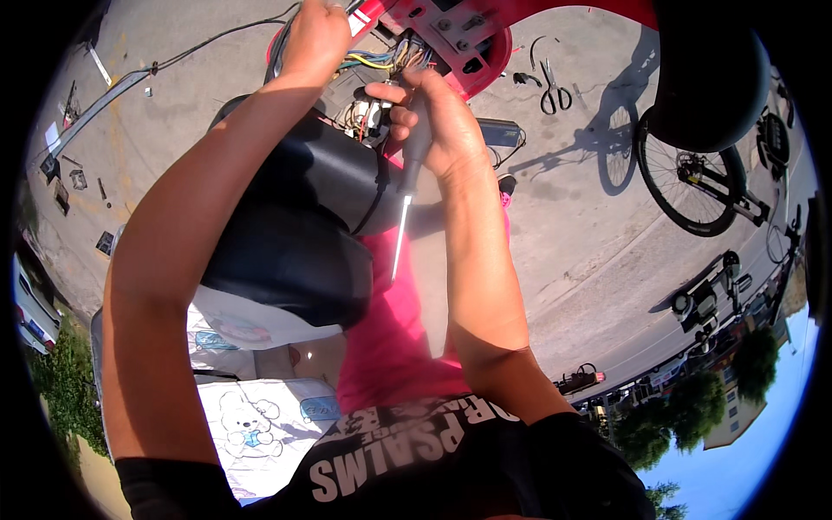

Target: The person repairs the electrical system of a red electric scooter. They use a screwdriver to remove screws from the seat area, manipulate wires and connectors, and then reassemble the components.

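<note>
At the top, my left hand (316, 39) is closed beside the red body panel (481, 48) and a black cable; what its fingers hold is hidden. Right of it, my right hand (438, 121) grips a screwdriver (401, 234) by its grey handle, the metal shaft pointing down toward me. Just above that hand is a bundle of coloured wires (403, 54), with white connectors (360, 117) to its left. A black seat (286, 269) lies under my left forearm, above a white cover (264, 433) printed with a cartoon bear.
Scissors (555, 100) and a black box with a cord (494, 132) lie on the concrete to the right. A bicycle wheel (689, 173) and parked scooters (706, 290) are farther right. Small parts (78, 179) and a long strip (121, 91) lie at left.
</note>
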Demonstrator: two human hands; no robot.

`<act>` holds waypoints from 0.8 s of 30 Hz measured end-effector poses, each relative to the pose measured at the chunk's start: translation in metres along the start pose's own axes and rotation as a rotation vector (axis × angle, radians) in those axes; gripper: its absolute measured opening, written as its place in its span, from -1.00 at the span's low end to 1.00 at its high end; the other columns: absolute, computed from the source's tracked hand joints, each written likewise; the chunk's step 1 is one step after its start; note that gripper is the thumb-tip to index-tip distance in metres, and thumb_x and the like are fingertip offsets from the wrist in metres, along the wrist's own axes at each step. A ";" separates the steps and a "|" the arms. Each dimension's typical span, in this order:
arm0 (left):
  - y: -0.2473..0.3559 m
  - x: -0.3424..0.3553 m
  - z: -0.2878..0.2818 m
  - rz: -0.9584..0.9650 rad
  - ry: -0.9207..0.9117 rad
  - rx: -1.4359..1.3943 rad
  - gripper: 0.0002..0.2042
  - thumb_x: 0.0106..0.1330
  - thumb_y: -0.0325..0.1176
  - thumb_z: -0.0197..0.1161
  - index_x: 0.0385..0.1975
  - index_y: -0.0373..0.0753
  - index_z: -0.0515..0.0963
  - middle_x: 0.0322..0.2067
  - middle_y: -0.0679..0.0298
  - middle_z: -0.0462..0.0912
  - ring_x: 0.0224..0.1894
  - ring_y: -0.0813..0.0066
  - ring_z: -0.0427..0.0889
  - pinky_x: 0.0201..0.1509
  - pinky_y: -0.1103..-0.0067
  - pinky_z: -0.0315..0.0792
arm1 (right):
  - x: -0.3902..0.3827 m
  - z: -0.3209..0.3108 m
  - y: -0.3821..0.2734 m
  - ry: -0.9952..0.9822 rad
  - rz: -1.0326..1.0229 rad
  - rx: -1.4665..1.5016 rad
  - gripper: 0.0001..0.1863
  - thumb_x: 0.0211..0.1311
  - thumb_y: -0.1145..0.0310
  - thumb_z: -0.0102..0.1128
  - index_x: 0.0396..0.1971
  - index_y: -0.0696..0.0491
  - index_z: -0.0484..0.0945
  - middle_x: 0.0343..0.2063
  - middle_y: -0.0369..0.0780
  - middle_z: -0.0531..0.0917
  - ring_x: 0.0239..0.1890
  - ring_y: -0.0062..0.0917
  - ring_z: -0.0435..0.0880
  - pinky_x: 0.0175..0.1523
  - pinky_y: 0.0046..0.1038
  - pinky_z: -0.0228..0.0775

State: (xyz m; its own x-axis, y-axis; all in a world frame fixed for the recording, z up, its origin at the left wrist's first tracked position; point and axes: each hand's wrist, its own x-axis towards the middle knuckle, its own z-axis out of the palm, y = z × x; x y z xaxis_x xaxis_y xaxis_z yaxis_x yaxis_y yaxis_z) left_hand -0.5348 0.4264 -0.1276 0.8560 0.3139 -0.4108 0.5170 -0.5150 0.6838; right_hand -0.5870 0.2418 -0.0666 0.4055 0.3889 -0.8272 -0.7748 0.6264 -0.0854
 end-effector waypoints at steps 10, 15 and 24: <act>0.029 -0.013 -0.011 0.079 -0.108 -0.073 -0.81 0.23 -0.32 0.29 -0.49 -0.33 0.57 -0.63 0.18 0.56 -0.54 0.46 0.51 -0.45 0.46 0.42 | -0.039 0.012 0.016 0.105 -0.265 -0.532 -0.52 0.33 0.29 -0.08 0.13 0.29 0.24 -0.34 0.04 0.69 -0.71 -0.59 0.41 -0.55 -0.53 0.38; 0.032 -0.013 -0.012 0.098 -0.108 -0.002 -0.81 0.24 -0.32 0.27 -0.46 -0.34 0.57 -0.60 0.17 0.58 -0.52 0.45 0.52 -0.43 0.47 0.42 | -0.086 -0.045 0.022 0.137 -0.082 -0.643 -0.74 0.31 0.38 0.11 -0.09 0.21 0.53 -0.60 -0.22 0.57 -0.72 -0.65 0.40 -0.61 -0.62 0.29; 0.035 -0.011 -0.012 0.102 -0.129 0.093 -0.81 0.25 -0.31 0.25 -0.41 -0.35 0.57 -0.56 0.16 0.60 -0.49 0.43 0.54 -0.41 0.49 0.44 | -0.041 -0.099 0.021 0.287 -0.365 -0.619 -0.71 0.32 0.45 0.08 0.00 0.21 0.48 -0.40 -0.24 0.59 -0.64 -0.66 0.43 -0.50 -0.60 0.36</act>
State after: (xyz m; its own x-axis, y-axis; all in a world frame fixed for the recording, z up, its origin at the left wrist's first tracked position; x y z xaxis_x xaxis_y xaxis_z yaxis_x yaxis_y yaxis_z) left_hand -0.5263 0.4146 -0.0920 0.8942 0.1545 -0.4202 0.4206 -0.6119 0.6698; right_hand -0.6676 0.1725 -0.0895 0.6111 -0.0124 -0.7914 -0.7806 0.1564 -0.6052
